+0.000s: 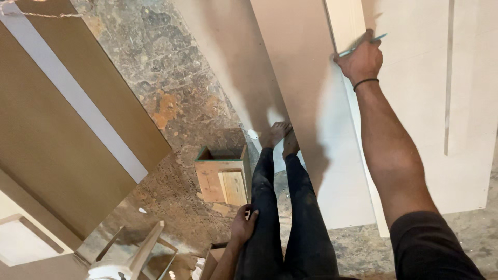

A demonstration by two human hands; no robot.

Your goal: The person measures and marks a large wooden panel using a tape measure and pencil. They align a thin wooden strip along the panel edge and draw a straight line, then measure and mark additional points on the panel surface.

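Note:
My right hand (361,59) reaches far forward and grips a thin teal pencil (363,44), its tip against a pale straight strip (346,26) lying on a large light board (415,129). A black band circles that wrist. My left hand (243,224) rests on my left thigh, fingers curled, holding nothing I can see. My legs in dark trousers stretch ahead, and my bare feet (280,137) lie at the edge of a tan board (295,78).
A small open wooden box (222,176) stands on the mottled stone floor (166,88) left of my legs. Large brown panels with a white stripe (72,119) lean at the left. A pale wooden frame (137,254) lies at the bottom left.

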